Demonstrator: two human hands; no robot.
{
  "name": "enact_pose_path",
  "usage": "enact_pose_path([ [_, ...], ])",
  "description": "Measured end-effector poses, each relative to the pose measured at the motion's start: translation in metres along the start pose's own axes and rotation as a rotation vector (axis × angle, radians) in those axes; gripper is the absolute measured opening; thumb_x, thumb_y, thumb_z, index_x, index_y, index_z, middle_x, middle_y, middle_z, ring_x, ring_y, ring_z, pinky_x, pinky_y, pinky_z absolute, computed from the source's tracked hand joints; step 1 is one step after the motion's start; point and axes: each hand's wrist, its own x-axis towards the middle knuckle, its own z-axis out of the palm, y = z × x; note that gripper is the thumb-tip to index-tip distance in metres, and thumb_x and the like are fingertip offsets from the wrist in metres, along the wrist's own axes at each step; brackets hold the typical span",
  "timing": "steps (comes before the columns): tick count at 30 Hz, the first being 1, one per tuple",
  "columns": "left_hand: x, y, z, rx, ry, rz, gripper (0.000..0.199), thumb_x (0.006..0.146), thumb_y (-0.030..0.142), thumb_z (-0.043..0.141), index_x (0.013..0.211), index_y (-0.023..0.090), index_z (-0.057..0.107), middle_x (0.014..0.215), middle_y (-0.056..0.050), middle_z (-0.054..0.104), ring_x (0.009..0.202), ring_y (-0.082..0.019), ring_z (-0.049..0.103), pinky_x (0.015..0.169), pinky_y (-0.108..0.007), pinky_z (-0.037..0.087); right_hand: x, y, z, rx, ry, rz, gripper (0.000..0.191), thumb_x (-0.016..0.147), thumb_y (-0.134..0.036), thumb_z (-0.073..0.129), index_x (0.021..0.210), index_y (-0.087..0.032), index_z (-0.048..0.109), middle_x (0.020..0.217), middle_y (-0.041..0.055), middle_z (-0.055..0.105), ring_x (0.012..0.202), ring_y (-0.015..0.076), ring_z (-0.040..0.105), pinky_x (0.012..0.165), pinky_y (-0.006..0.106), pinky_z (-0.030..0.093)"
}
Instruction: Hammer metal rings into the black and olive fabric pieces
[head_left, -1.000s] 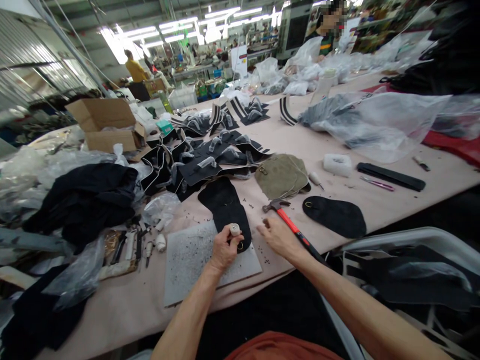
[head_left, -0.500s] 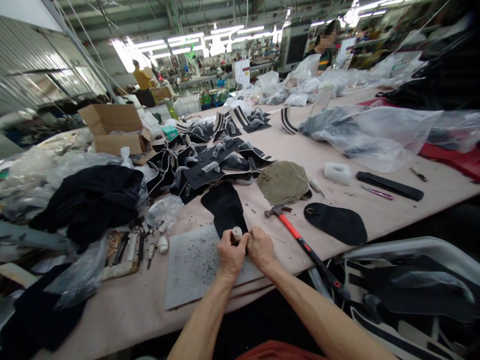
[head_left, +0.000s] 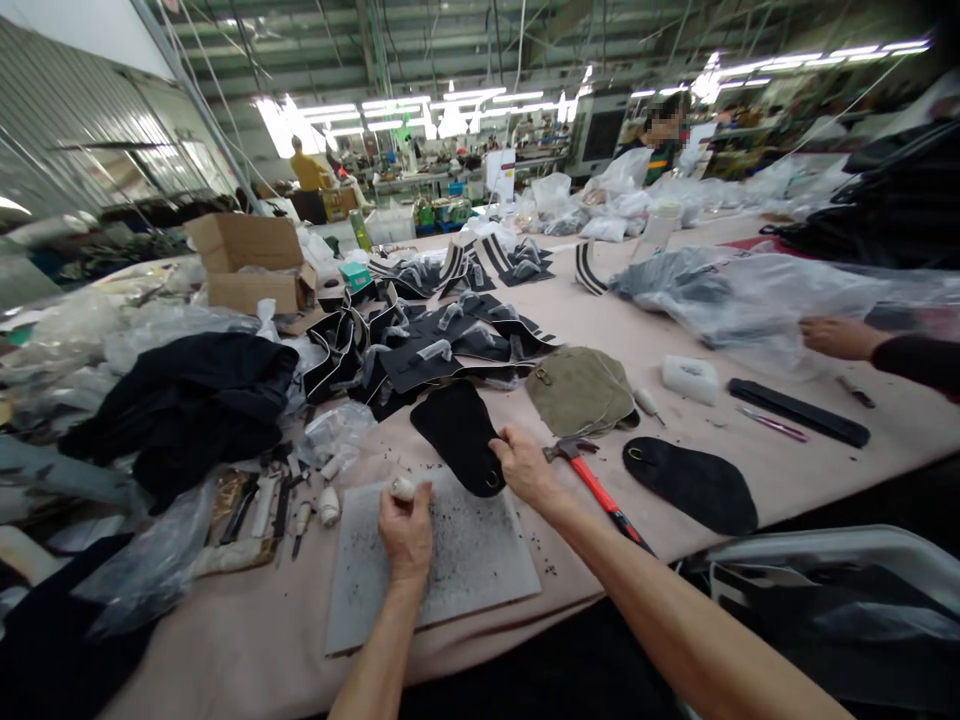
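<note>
My left hand (head_left: 406,535) is closed around a white-topped tool (head_left: 402,488) over the left part of a grey board (head_left: 472,560) strewn with dark specks. My right hand (head_left: 523,466) pinches the right edge of a black fabric piece (head_left: 457,430), whose lower end, bearing a brass ring, lies over the board's far edge. A red and black hammer (head_left: 596,485) lies just right of that hand. Farther right rests a second black piece (head_left: 690,483) with a ring. Khaki pieces (head_left: 581,390) are stacked behind the hammer.
Black strapped pieces (head_left: 420,350) are heaped behind, near a cardboard box (head_left: 251,265). Hand tools (head_left: 262,505) and dark cloth (head_left: 187,400) lie left. At right, another person's hand (head_left: 840,337) touches a plastic bag (head_left: 720,290). A bin (head_left: 847,545) stands at the lower right.
My hands have moved apart. The left went left with the tool; the right holds the black piece, now shifted and showing its ring. Another person's hand has appeared at right.
</note>
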Motion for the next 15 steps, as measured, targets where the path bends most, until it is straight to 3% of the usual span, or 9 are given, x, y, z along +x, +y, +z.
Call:
enact_pose_path([
  [4, 0.003, -0.013, -0.005, 0.012, -0.023, -0.072, 0.043, 0.075, 0.058, 0.073, 0.082, 0.022, 0.052, 0.069, -0.004, 0.072, 0.064, -0.025, 0.073, 0.063, -0.036, 0.058, 0.055, -0.031, 0.006, -0.05, 0.006, 0.048, 0.021, 0.092, -0.035, 0.045, 0.082, -0.02, 0.057, 0.077, 0.0015, 0.062, 0.074, 0.0158, 0.057, 0.067, 0.026, 0.039],
  [7, 0.006, -0.01, -0.003, 0.099, -0.036, -0.081, 0.044, 0.073, 0.061, 0.071, 0.081, 0.022, 0.054, 0.068, -0.004, 0.072, 0.064, -0.026, 0.072, 0.066, -0.038, 0.057, 0.076, -0.03, 0.021, -0.148, 0.003, 0.151, 0.021, 0.093, -0.03, 0.046, 0.089, -0.017, 0.062, 0.084, 0.0066, 0.068, 0.079, 0.0177, 0.062, 0.069, 0.027, 0.041],
  [12, 0.013, -0.004, -0.004, 0.291, -0.001, -0.12, 0.05, 0.067, 0.068, 0.07, 0.08, 0.021, 0.058, 0.067, -0.003, 0.07, 0.071, -0.03, 0.07, 0.071, -0.04, 0.053, 0.059, 0.005, 0.032, -0.302, -0.002, 0.257, 0.019, 0.09, -0.027, 0.057, 0.101, -0.017, 0.066, 0.096, 0.0117, 0.072, 0.088, 0.022, 0.067, 0.072, 0.029, 0.042],
  [15, 0.017, 0.001, -0.002, 0.406, 0.026, -0.128, 0.047, 0.065, 0.067, 0.07, 0.075, 0.022, 0.061, 0.07, -0.004, 0.069, 0.076, -0.031, 0.068, 0.074, -0.041, 0.052, 0.045, 0.03, 0.005, -0.397, 0.008, 0.229, 0.021, 0.094, -0.028, 0.05, 0.106, -0.023, 0.066, 0.108, 0.0069, 0.071, 0.096, 0.019, 0.066, 0.077, 0.027, 0.043],
])
